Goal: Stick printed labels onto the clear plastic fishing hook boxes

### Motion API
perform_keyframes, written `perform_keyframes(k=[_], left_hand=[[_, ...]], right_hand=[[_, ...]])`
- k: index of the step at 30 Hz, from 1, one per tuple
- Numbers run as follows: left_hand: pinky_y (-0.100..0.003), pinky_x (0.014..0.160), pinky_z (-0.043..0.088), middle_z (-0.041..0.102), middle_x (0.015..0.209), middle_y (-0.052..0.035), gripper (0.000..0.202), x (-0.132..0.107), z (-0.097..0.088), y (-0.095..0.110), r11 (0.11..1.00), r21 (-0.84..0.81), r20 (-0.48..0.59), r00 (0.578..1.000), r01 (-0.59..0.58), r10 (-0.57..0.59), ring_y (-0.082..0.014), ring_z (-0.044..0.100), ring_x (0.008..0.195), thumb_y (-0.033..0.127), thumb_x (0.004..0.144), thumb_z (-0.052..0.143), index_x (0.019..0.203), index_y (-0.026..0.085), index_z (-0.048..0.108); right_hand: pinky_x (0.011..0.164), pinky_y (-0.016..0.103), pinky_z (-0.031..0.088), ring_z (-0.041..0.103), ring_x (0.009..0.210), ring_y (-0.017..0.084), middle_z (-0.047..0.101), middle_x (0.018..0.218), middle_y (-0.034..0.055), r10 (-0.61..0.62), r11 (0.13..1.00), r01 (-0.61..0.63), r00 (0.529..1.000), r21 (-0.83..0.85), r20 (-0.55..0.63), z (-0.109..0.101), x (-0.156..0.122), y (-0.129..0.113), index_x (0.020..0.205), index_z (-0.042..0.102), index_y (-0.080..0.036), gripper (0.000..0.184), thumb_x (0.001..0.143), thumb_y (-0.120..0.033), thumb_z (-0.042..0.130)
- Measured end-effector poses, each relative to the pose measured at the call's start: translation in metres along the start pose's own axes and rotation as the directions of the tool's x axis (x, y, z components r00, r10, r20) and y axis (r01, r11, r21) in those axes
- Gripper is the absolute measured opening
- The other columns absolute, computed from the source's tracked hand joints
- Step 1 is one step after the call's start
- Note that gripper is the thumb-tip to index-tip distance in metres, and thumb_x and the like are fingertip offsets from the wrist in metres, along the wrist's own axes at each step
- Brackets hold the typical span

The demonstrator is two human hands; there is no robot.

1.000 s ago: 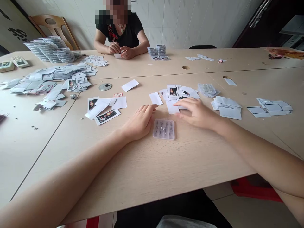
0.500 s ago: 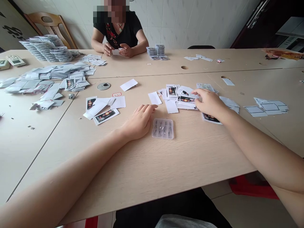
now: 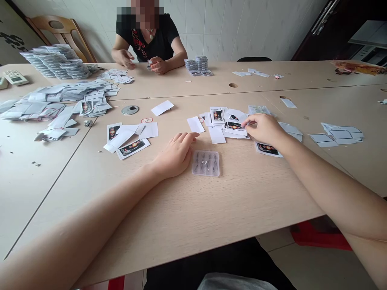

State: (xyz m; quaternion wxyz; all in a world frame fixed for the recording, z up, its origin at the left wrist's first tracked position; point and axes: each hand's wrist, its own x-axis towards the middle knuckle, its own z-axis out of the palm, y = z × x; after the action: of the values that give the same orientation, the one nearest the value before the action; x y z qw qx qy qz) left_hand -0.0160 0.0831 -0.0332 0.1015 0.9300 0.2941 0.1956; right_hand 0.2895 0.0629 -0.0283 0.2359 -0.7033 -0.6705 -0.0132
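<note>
The left hand lies open and palm-down on the counter, its fingertips just above and to the left of a clear plastic box. The right hand is arched over loose paper cards, with its fingertips at the edge of a printed card, perhaps pinching it, though the view is too small to tell. Another printed card lies just below that hand.

Left hand flat, palm down — right hand curled, fingertips lowered
</note>
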Motion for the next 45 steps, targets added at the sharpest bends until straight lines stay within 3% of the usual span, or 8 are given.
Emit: perform_keyframes(k=[9,17,29,37,45], left_hand=[[-0.041,0.096,0.042,0.057,0.116,-0.0114,0.037,-0.001,0.001,-0.001,1.0,0.007,0.001,1.0,-0.004,0.004,-0.0229,0.049,0.111,0.01,0.088,0.033,0.124,0.013,0.04],[-0.043,0.096,0.043,0.056,0.116,-0.0118,0.038,-0.001,0.0,-0.001,1.0,0.001,0.007,1.0,0.002,-0.002,-0.0229,0.05,0.11,0.011,0.088,0.034,0.126,0.014,0.039],[-0.043,0.095,0.043,0.057,0.115,-0.0115,0.038,-0.001,0.001,-0.001,1.0,0.007,0.001,1.0,-0.005,0.005,-0.0232,0.051,0.11,0.011,0.088,0.034,0.125,0.015,0.039],[-0.041,0.097,0.042,0.057,0.116,-0.0112,0.039,-0.001,0.001,-0.001,1.0,0.024,0.004,1.0,0.0,0.0,-0.0231,0.049,0.111,0.011,0.087,0.035,0.126,0.013,0.039],[-0.043,0.096,0.042,0.056,0.116,-0.0119,0.04,-0.001,0.0,-0.001,1.0,0.013,0.011,1.0,-0.005,0.005,-0.0236,0.049,0.112,0.01,0.086,0.036,0.125,0.014,0.039]], right_hand=[[0.073,0.037,0.051,0.064,0.068,0.02,0.071,0.088,0.0037,0.036,0.989,-0.005,0.977,0.147,-0.21,-0.01,-0.002,-0.015,0.079,0.07,-0.022,0.015,0.074,-0.019,0.056],[0.069,0.034,0.053,0.063,0.064,0.019,0.069,0.076,0.004,0.047,0.977,0.007,0.968,0.212,-0.247,-0.008,-0.004,-0.018,0.083,0.068,-0.02,0.014,0.074,-0.022,0.057],[0.068,0.033,0.054,0.063,0.068,0.018,0.066,0.08,0.0047,0.032,0.974,0.031,0.961,0.223,-0.273,-0.009,-0.003,-0.017,0.085,0.061,-0.02,0.011,0.078,-0.021,0.053],[0.069,0.033,0.053,0.063,0.072,0.018,0.064,0.078,0.0049,-0.028,0.979,0.102,0.923,0.174,-0.383,-0.008,-0.003,-0.016,0.086,0.058,-0.02,0.011,0.082,-0.024,0.05],[0.072,0.033,0.052,0.066,0.076,0.019,0.065,0.087,0.0059,0.014,0.982,0.058,0.925,0.178,-0.38,-0.012,-0.004,-0.015,0.093,0.055,-0.021,0.014,0.087,-0.029,0.045]])
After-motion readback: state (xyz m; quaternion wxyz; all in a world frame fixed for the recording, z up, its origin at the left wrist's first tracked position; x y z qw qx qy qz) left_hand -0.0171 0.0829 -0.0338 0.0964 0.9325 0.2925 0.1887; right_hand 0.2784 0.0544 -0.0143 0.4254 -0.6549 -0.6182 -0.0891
